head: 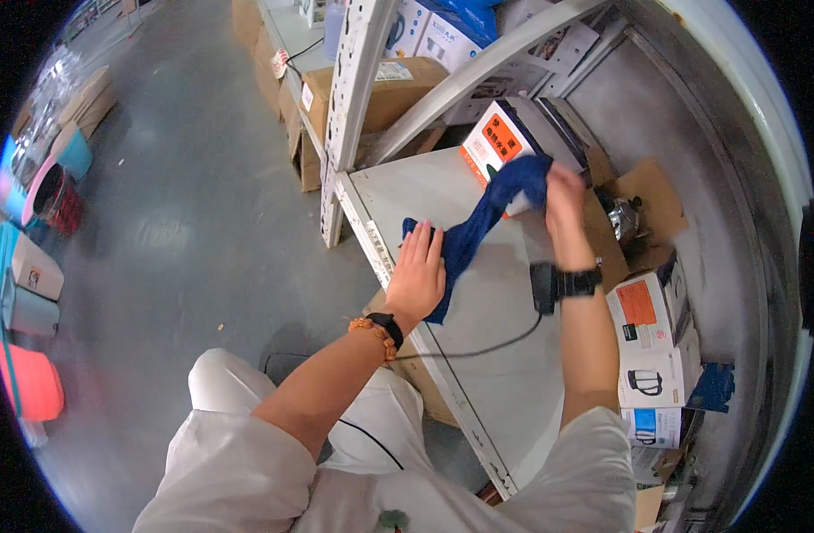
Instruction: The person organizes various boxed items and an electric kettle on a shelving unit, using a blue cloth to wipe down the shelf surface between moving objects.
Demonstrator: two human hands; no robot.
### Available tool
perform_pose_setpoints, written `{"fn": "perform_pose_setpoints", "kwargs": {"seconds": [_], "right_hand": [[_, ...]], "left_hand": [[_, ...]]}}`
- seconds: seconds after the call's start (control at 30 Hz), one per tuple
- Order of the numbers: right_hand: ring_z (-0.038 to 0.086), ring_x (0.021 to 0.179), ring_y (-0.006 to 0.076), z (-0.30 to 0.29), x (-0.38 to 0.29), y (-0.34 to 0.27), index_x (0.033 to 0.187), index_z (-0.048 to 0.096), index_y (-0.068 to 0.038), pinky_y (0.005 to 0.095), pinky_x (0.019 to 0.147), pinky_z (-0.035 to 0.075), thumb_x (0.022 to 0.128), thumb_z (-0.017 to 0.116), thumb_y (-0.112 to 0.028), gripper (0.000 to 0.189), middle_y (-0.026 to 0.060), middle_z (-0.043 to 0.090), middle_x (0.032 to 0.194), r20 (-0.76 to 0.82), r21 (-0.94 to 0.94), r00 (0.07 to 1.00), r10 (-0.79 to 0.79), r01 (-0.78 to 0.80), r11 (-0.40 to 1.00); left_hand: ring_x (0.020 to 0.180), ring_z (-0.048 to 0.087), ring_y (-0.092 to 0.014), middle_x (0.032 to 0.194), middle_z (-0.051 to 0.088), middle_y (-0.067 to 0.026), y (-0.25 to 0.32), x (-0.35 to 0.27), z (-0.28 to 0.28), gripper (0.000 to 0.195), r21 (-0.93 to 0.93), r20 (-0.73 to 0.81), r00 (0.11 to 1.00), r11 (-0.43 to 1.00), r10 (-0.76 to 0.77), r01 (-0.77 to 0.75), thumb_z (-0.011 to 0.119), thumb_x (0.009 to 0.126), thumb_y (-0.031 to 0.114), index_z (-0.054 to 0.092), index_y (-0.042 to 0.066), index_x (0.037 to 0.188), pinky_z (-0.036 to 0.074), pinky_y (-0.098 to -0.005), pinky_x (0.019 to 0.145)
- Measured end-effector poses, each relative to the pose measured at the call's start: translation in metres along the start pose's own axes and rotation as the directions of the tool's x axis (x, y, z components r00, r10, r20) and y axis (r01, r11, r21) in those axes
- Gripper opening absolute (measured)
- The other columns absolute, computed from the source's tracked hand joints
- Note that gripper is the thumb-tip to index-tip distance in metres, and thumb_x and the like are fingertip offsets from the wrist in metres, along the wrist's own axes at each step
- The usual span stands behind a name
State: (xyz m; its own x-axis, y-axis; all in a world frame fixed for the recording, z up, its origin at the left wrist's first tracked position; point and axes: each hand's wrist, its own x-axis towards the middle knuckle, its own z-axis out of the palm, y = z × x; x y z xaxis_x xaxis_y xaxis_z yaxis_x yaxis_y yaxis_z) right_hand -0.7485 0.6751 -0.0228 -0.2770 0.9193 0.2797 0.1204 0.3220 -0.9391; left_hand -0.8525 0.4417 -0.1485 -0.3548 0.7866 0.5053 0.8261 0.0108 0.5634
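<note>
A dark blue cloth [470, 233] stretches over the grey metal shelf [500, 306], one end lying near the shelf's front edge and the other raised at the right. My left hand [418, 273] rests flat on the lower end, fingers extended and close together. At the cloth's upper end is my right hand [564, 193], slightly blurred, its fingers closed on the fabric. Just behind the raised end stands a white and orange printed carton [497, 143], partly covered by the cloth. A black device is strapped to my right wrist, with a cable running across the shelf.
A slotted white upright [357, 86] and a diagonal brace [473, 83] rise at the shelf's far end. Kettle boxes [650, 380] and an opened brown carton [653, 193] line the right side. Beyond the upright sits a cardboard box [407, 93]. Plastic bins [37, 266] stand at the far left.
</note>
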Motion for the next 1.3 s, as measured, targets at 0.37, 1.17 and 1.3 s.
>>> {"fn": "perform_pose_setpoints", "kwargs": {"seconds": [0.37,1.17,1.3], "right_hand": [[0.032,0.136,0.0341,0.199,0.046,0.066,0.133,0.047,-0.001,0.0493,0.113,0.022,0.095,0.046,-0.027,0.046,0.0188,0.039,0.144,0.632,-0.601,0.501,-0.592,0.799,0.034],[0.057,0.096,0.0354,0.191,0.042,-0.019,0.097,0.062,0.001,0.0423,0.083,0.047,0.088,0.058,-0.006,0.012,0.018,0.062,0.099,-0.122,-0.35,0.623,-0.772,0.701,0.621],[0.047,0.122,0.0358,0.18,0.116,-0.039,0.125,0.054,0.002,0.0453,0.102,0.038,0.094,0.051,-0.012,0.033,0.0209,0.049,0.131,-0.029,-0.553,0.545,-0.838,0.69,0.467]], "left_hand": [[0.133,0.035,-0.038,0.139,0.041,-0.0259,-0.008,-0.005,0.007,0.051,0.09,0.1,0.992,0.993,-0.082,0.073,0.049,0.082,0.01,0.044,-0.014,0.128,0.026,-0.0421,0.114],[0.137,0.03,-0.037,0.146,0.031,-0.0243,-0.009,-0.004,-0.017,0.06,-0.143,-0.141,0.98,0.982,-0.143,0.123,0.05,0.089,0.014,0.028,-0.008,0.14,0.024,-0.0432,0.115],[0.137,0.03,-0.037,0.146,0.03,-0.0252,-0.007,0.0,-0.004,0.059,-0.039,-0.065,0.995,0.997,-0.07,0.068,0.051,0.089,0.013,0.03,-0.007,0.14,0.025,-0.0438,0.115]]}}
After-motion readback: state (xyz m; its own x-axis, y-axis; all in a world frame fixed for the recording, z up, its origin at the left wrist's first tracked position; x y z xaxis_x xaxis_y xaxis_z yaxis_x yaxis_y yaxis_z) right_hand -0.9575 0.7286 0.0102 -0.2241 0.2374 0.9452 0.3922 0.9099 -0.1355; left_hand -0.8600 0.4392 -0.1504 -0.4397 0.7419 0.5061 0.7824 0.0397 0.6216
